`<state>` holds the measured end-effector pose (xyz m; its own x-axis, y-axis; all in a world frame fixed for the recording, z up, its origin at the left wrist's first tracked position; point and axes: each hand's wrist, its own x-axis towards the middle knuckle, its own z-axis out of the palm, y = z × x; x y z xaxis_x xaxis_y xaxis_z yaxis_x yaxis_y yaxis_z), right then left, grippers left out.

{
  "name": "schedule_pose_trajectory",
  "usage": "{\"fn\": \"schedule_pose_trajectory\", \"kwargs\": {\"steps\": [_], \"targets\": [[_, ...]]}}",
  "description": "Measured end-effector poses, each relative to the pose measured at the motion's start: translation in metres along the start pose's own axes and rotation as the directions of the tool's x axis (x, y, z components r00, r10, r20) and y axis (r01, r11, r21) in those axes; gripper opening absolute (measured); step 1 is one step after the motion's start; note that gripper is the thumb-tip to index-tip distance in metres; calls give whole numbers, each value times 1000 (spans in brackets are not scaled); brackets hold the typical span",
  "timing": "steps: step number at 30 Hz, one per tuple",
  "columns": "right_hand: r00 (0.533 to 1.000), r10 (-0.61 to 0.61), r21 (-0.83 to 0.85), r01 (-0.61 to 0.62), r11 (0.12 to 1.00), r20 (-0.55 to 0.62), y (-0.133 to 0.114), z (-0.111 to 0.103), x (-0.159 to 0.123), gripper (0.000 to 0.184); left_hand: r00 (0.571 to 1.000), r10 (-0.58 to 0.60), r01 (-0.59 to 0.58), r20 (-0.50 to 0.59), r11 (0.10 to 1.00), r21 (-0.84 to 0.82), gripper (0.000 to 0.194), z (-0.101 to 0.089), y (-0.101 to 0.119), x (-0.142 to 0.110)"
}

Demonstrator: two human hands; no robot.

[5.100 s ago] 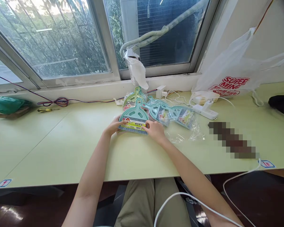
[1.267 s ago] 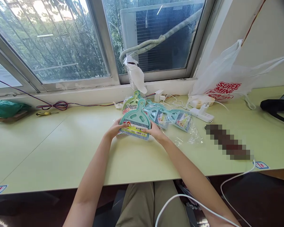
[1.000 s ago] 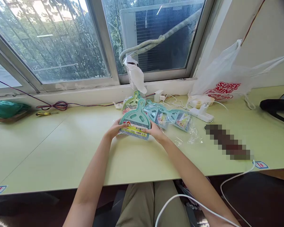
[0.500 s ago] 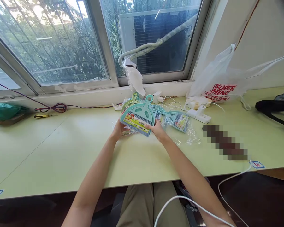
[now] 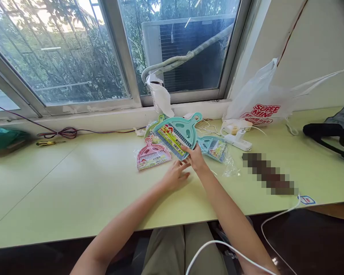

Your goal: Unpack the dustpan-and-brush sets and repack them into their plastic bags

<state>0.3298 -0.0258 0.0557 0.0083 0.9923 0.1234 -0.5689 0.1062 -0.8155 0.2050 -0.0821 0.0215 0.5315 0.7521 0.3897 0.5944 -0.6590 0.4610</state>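
Note:
My right hand (image 5: 197,158) grips the lower right corner of a mint-green mini dustpan and brush set (image 5: 177,134), which is tilted with its handle to the upper right. A yellow label crosses its grey bristles. Just below the set, my left hand (image 5: 176,176) is open with its fingers apart, close to my right hand. A pink dustpan and brush set (image 5: 153,154) in clear wrap lies to the left. Behind the held set, a green dustpan set (image 5: 151,126) is partly hidden. Another teal set (image 5: 213,147) lies to the right in its wrap.
A white power strip (image 5: 238,142) and a plastic bag with red print (image 5: 259,110) are at the back right. Crumpled clear wrap (image 5: 232,168) lies nearby. A screwdriver (image 5: 50,143) and bundled cable (image 5: 65,132) are at the left. A white cable (image 5: 229,246) crosses my lap.
My left hand has let go of the mint-green set and moved right and down. The set has turned, its handle swinging to the right, and the pink set now shows.

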Motion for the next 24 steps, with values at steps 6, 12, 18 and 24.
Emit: {"fn": "schedule_pose_trajectory", "kwargs": {"steps": [6,12,18,24], "targets": [[1000,-20,28,19,999,23,1,0,1,55,962,96,-118,254,991,71,38,6,14,-3],[1000,10,4,-10,1000,-2,4,2,3,57,949,126,-137,290,990,17,34,14,23,-1],[1000,19,-35,-19,999,18,4,3,0,56,980,79,-31,182,967,-252,34,16,11,5],[1000,8,-37,-8,999,19,-2,0,1,57,945,-314,209,-93,796,-568,27,0,-27,14]]}}
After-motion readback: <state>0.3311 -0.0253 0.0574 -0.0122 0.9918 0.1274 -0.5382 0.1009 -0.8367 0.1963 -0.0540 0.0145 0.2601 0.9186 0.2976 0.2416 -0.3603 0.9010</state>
